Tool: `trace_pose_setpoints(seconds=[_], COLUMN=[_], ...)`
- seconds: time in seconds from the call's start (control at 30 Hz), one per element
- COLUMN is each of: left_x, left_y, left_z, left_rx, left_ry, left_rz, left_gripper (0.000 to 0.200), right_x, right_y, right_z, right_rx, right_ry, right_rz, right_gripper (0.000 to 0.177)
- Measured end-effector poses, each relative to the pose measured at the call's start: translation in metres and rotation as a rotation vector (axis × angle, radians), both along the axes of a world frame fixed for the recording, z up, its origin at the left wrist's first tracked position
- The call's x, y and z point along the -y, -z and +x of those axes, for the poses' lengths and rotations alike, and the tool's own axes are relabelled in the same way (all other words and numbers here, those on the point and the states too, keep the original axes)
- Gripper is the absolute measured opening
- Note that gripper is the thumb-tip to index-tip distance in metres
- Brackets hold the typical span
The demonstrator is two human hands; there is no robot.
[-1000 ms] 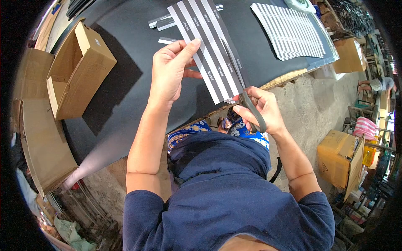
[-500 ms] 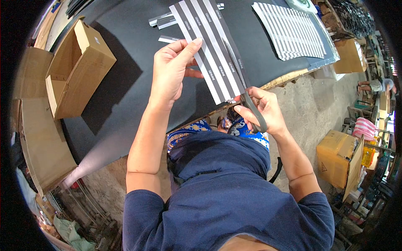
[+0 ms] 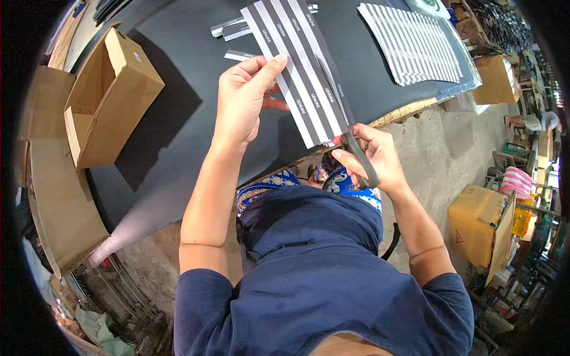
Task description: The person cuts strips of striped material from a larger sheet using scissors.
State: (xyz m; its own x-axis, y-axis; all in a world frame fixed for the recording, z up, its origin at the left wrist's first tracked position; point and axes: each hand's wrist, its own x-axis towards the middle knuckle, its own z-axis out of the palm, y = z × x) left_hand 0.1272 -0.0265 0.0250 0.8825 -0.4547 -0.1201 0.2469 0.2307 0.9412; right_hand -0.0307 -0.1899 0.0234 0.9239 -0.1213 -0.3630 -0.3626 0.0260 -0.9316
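Between the thumb and fingers of my left hand (image 3: 246,89) is a striped label sheet (image 3: 297,65), black and white with "GENUINE" printed along the dark bands. It is held above the table by its left edge. My right hand (image 3: 377,157) is closed round the black handles of a pair of scissors (image 3: 358,157). Their blades run up along the sheet's right side, where a dark strip lies partly separated from the rest. Several cut strips (image 3: 234,29) lie on the black table top (image 3: 184,44) just past my left hand.
A pile of striped sheets (image 3: 409,44) lies at the table's right end. An open cardboard box (image 3: 127,107) stands on the left, by a cardboard flap (image 3: 62,202). On the floor at right is a taped carton (image 3: 478,219). A person (image 3: 537,121) is farther back at right.
Almost nothing differs. Both hands, the sheet and the scissors keep nearly the same positions, and the person at the far right has shifted slightly.
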Motion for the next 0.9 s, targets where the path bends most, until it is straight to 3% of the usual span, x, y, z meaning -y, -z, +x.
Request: trace_pose_setpoints(seconds=[0.9], left_x=[-0.0029], left_y=[0.0096], left_z=[0.0057], left_rx=[-0.011], left_ry=[-0.010], left_rz=[-0.013], left_gripper=[0.019], right_x=[-0.0018], right_y=[-0.0011], right_z=[0.0076], right_rx=[-0.058], right_ry=[-0.006], right_rz=[0.024], right_gripper=[0.023])
